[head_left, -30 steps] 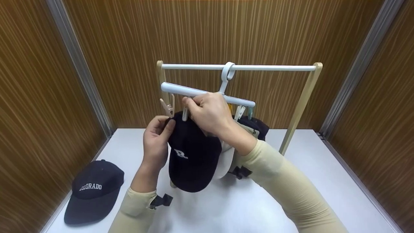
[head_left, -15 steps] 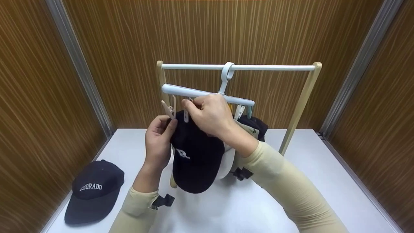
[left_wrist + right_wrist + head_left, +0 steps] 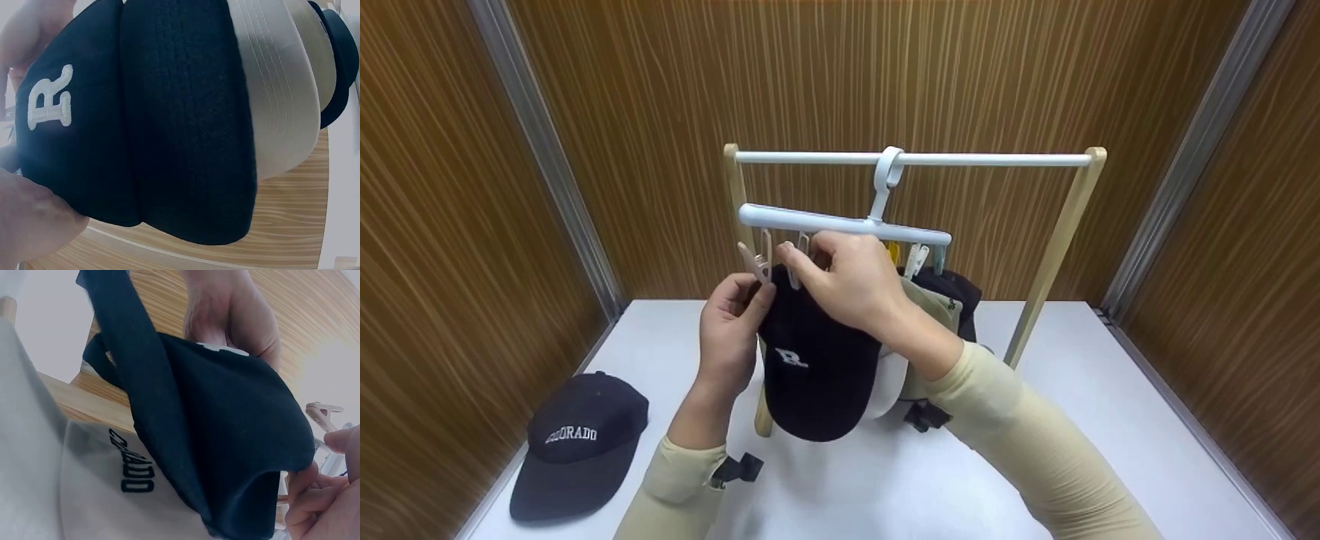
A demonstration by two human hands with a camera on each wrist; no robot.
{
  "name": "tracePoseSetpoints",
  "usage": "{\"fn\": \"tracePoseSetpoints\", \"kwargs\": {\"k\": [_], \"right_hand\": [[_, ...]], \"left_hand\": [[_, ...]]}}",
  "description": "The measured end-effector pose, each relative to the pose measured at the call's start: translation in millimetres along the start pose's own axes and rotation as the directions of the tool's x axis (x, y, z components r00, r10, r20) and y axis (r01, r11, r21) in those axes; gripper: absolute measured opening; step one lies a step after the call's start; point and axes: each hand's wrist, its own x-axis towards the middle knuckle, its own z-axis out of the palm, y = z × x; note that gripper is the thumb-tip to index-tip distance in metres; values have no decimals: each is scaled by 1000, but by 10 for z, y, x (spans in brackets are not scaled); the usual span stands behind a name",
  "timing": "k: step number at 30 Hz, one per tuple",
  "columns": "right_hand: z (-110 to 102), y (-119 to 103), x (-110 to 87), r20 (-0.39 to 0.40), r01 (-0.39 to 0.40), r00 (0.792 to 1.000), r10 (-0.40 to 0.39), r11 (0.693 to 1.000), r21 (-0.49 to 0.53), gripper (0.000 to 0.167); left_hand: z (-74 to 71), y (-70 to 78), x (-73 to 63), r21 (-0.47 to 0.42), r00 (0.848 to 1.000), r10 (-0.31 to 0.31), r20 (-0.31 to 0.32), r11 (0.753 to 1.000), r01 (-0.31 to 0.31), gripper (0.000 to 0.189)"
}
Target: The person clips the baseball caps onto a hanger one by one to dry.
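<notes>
A dark baseball cap with a white letter R [image 3: 825, 382] hangs below the white hanger [image 3: 802, 218], brim down. My left hand [image 3: 727, 334] pinches the left edge of its crown between thumb and fingers, right under a pale pink clothespin [image 3: 757, 262]. Higher up, my right hand [image 3: 855, 281] pinches a second clothespin [image 3: 795, 279] at the crown's top; its upper part is partly behind my thumb. In the right wrist view the dark cap [image 3: 225, 405] lies between both hands, and my right fingers [image 3: 312, 495] are at its top edge.
Behind it hang a cream cap [image 3: 889, 386], a beige cap [image 3: 934, 304] and another dark cap [image 3: 960, 292]. A navy COLORADO cap [image 3: 577, 442] lies on the white table [image 3: 825, 495] at left. The rack [image 3: 990, 159] has wooden legs.
The hanger's left end has dipped slightly. The R cap and left-end clothespin have shifted a little to the right, and both hands keep their grip.
</notes>
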Motion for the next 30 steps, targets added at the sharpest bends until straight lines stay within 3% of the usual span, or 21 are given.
{"fn": "tracePoseSetpoints", "kwargs": {"k": [16,30], "right_hand": [[21,57,-325,-38,28,999,-28,1000,-14,27],[23,125,-715,-141,79,986,-84,996,-42,42]], "left_hand": [[-85,-92,-78,106,999,1,35,994,-5,18],[-138,-175,-165,144,996,-1,94,989,-13,27]]}}
